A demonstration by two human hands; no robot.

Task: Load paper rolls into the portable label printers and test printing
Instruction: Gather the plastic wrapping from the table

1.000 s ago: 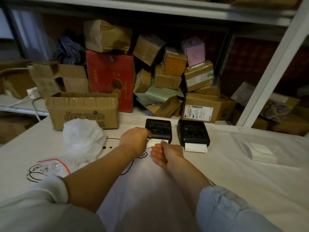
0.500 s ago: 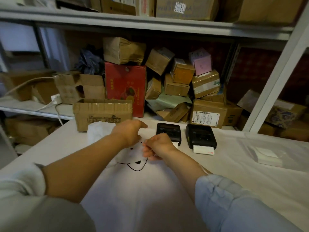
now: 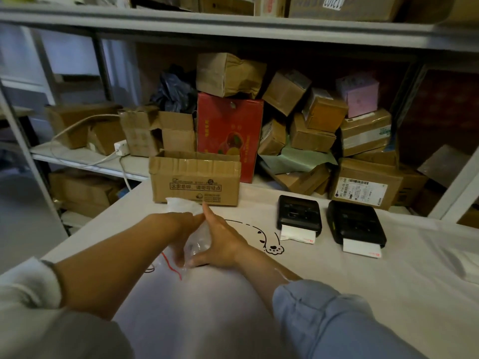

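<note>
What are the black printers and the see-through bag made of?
The two printers look like hard matte plastic: dark, smooth, moulded edges. The bag between both hands seems thin clear plastic film: crinkly, shiny, see-through.

Left sleeve (image 3: pixel 31 288) white-grey, pushed up with a dark band at the cuff; right sleeve (image 3: pixel 324 314) pale blue, rolled.

printers: two black box-shaped label printers (image 3: pixel 299 215) (image 3: pixel 355 224) side by side, right of the hands
carton: open brown cardboard carton (image 3: pixel 195 183) behind the clear plastic bag (image 3: pixel 198 238)
</note>
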